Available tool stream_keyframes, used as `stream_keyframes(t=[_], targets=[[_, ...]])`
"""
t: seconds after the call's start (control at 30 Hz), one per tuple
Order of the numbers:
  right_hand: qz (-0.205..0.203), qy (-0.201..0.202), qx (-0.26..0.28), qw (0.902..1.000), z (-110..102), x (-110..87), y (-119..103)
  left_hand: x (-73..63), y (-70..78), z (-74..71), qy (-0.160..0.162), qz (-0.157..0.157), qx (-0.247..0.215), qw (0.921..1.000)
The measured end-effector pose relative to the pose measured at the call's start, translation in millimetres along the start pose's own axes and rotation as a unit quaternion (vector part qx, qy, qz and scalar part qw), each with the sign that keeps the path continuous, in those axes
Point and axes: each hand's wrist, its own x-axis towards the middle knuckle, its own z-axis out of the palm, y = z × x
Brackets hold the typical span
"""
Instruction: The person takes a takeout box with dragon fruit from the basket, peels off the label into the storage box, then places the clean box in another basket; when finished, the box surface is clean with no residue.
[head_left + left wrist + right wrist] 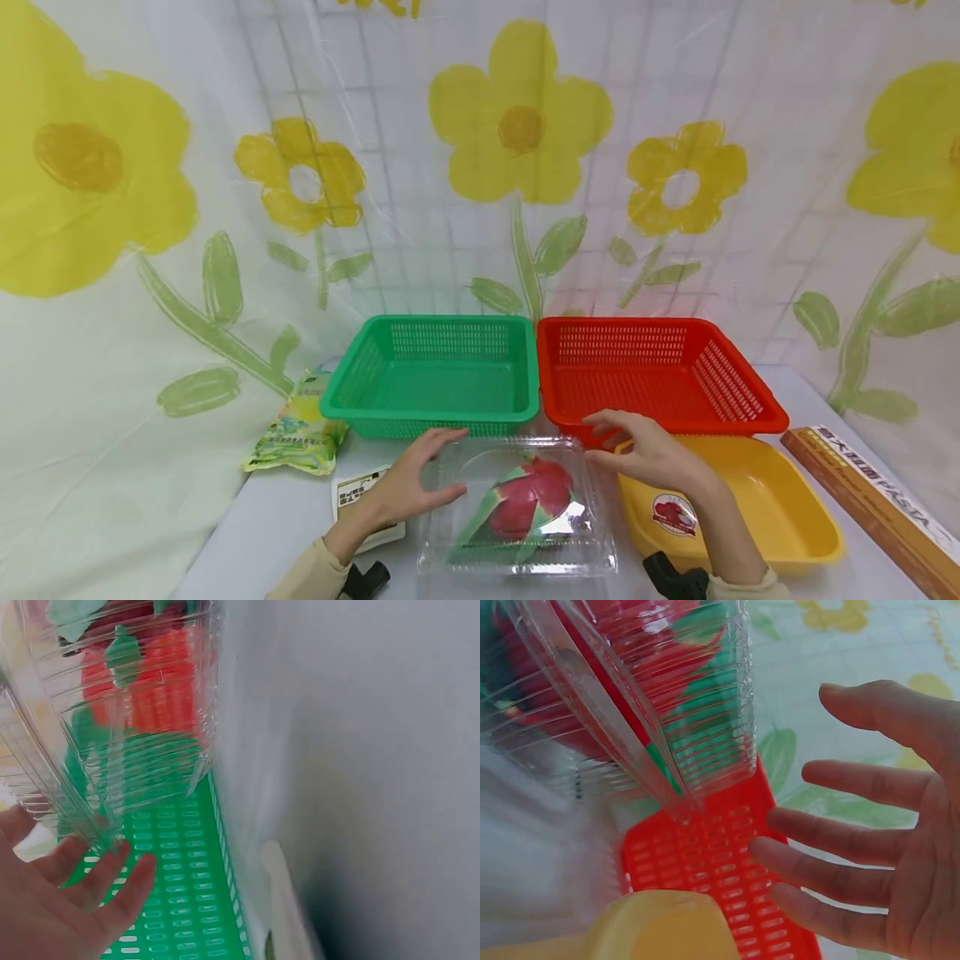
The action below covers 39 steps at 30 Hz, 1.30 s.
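A clear plastic clamshell box [517, 569] lies closed on the table, with a pink-red dragon fruit [528, 500] with green leaf tips inside. My left hand [408, 483] is beside the box's left side, thumb and fingers spread apart; in the left wrist view its fingertips are right at the ribbed edge. On the other side, my right hand [645, 450] hovers by the far right corner, its fingers loosely bent. The right wrist view shows those fingers [847, 840] straight and apart from the box, holding nothing.
Behind the box stand a green basket [431, 417] and a red basket [660, 423]. At the right are a yellow tray [750, 492] and a long brown carton [870, 500]. A yellow-green packet [300, 429] and a white labelled card [386, 537] lie to the left.
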Motion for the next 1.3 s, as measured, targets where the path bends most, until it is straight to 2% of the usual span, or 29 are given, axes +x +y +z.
stream_keyframes(t=[0.27, 0.63, 0.97, 1.1, 1.3], targets=[[0.008, -0.020, 0.015, 0.9997, -2.3, 0.3, -2.2, -1.2, -0.5, -3.7, -0.025, -0.076, -0.046, 0.9957], [0.008, -0.036, 0.024, 0.9990, -1.4, 1.4, -3.3, -6.4, -4.4, 0.1, -0.027, -0.101, -0.097, 0.9897], [0.019, -0.043, 0.027, 0.9985, 0.1, -0.2, 0.4, -4.1, -1.3, 0.0, -0.068, -0.153, -0.121, 0.9784], [0.012, -0.047, 0.029, 0.9984, -0.5, 0.9, -0.2, -3.3, -2.2, -2.4, -0.087, -0.153, -0.152, 0.9726], [0.008, -0.069, 0.037, 0.9969, -1.1, 1.8, -1.8, -1.6, -7.7, -3.8, -0.114, -0.133, -0.196, 0.9647]])
